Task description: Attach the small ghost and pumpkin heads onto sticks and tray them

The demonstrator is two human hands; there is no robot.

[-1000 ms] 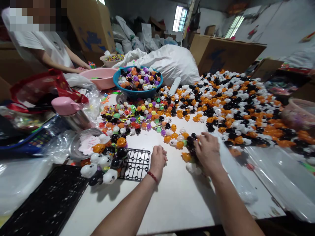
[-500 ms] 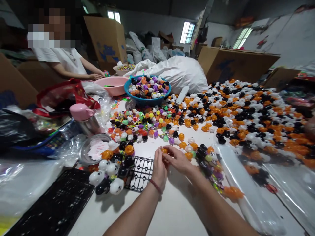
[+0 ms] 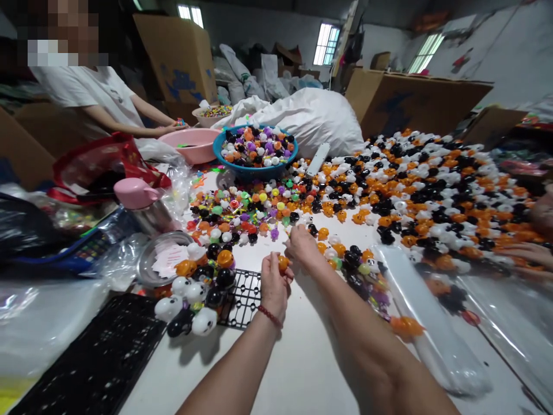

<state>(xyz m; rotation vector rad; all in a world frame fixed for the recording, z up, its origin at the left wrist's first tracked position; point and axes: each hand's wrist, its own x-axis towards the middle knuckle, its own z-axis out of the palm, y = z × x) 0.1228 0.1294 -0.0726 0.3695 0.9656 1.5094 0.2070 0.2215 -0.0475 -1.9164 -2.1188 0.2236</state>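
My left hand [image 3: 274, 288] has its fingers closed round an orange pumpkin-shaped piece [image 3: 283, 263], just right of a black plastic grid [image 3: 248, 297]. On the grid's left part stand several white, black and orange character heads [image 3: 204, 321]. My right hand [image 3: 303, 246] is at the near edge of a pile of small coloured pieces [image 3: 242, 210]. Its fingers are bent together and pointing down; what they hold, if anything, is hidden. Loose orange, black and white pieces [image 3: 339, 249] lie just right of that hand.
A large heap of character heads [image 3: 432, 196] covers the right side. Behind are a blue basin [image 3: 254, 169], a pink basin [image 3: 194, 151] and a white sack [image 3: 319, 118]. A flask [image 3: 138, 199] and black grids [image 3: 99, 351] are left. Other people's hands show at far right and back left.
My hands have come apart. The right hand has moved forward to the small pieces, while the left has drawn slightly back and left with the orange pumpkin piece. The view has shifted slightly.
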